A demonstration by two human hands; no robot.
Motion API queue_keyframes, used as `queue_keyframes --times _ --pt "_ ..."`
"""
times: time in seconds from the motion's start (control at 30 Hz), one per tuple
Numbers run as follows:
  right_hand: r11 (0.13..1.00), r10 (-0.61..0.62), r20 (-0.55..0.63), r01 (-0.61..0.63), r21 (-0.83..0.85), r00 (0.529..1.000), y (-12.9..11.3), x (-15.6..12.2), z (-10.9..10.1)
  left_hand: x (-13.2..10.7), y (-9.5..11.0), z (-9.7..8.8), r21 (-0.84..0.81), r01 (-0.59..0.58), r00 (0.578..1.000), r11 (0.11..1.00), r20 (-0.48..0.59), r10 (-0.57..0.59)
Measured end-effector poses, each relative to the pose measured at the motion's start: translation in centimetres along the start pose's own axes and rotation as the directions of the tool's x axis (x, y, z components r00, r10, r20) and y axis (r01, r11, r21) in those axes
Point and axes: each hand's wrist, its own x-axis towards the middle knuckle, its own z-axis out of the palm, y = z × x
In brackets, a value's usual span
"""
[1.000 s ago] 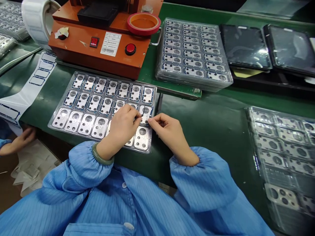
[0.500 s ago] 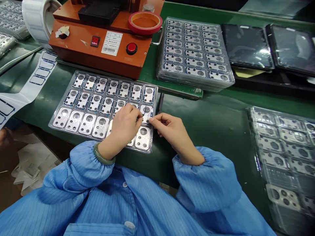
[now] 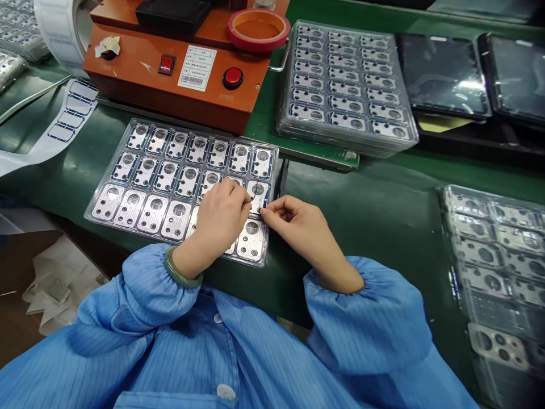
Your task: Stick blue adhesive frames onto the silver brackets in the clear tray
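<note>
A clear plastic tray (image 3: 107, 170) lies on the green mat, holding rows of silver metal camera plates. Most plates in the upper rows carry blue-edged film, and the near row looks bare. My left hand (image 3: 221, 218), with a green bangle at the wrist, has its fingertips pinched at the left side of a filmed plate (image 3: 258, 194) at the right end of the middle row. My right hand (image 3: 296, 227) pinches that plate's lower corner. The hands hide part of the near row. Blue striped cuffs cover both wrists.
An orange machine (image 3: 170, 74) with a red switch and button stands behind the tray. A label strip (image 3: 70, 102) runs from a white roll (image 3: 59, 34). Stacked trays of plates (image 3: 344, 85) sit back right and right (image 3: 489, 255), beside dark tablets (image 3: 443, 74).
The view has shifted, so everything sits slightly higher and further right. A co-worker's hand at the left edge has gone. My right fingertips have closed in on the plate's corner.
</note>
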Motion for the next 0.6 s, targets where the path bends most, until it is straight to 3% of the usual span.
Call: queue_keyframes --times 0.6 --pt "0.953 -0.241 -0.017 0.233 -0.196 0.97 0.82 -0.31 0.13 -0.03 -0.29 0.46 -0.042 -0.006 0.999 0.999 -0.034 0.004"
